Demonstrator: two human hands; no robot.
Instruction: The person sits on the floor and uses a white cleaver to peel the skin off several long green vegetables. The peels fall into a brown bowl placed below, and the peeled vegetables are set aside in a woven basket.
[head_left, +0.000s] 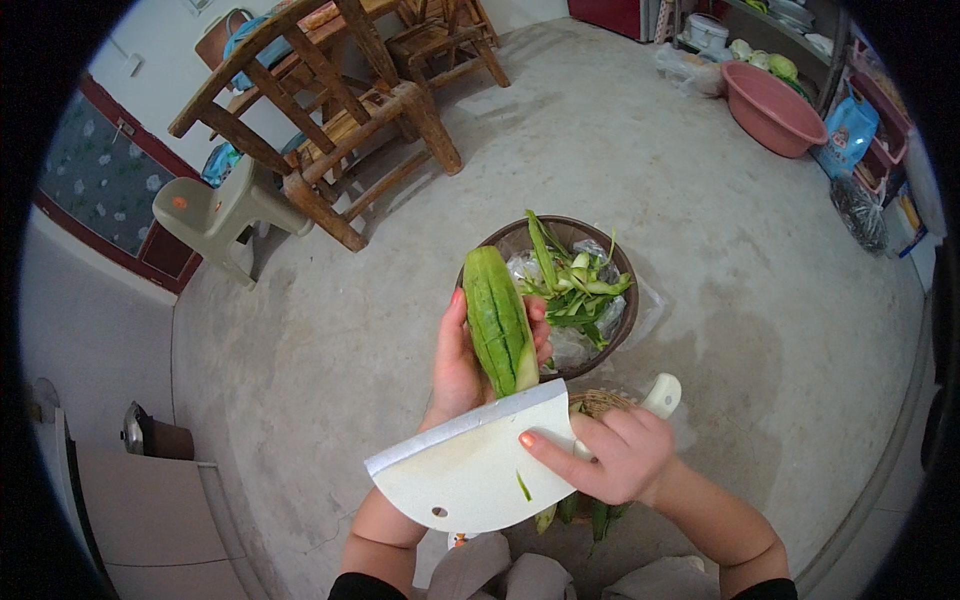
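Observation:
My left hand (459, 360) holds a partly peeled green gourd-like vegetable (497, 322) upright, with dark ridges and a pale strip low on its right side. My right hand (626, 454) grips the white handle of a broad cleaver (480, 465). The cleaver's bright edge lies against or just in front of the vegetable's lower end; exact contact is hidden. A green sliver sticks to the white blade. Behind the vegetable stands a brown round bin (632, 300) lined with clear plastic, with green peelings (581, 289) inside. Below my right hand, more green vegetables (600, 517) show beside a wicker basket (600, 401), mostly hidden.
Wooden chairs (382, 112) and a grey-green plastic chair (225, 202) stand at the upper left. A pink basin (776, 109) sits by a shelf at the upper right, near bags. A lidded pot (169, 439) is at the left. The floor is concrete.

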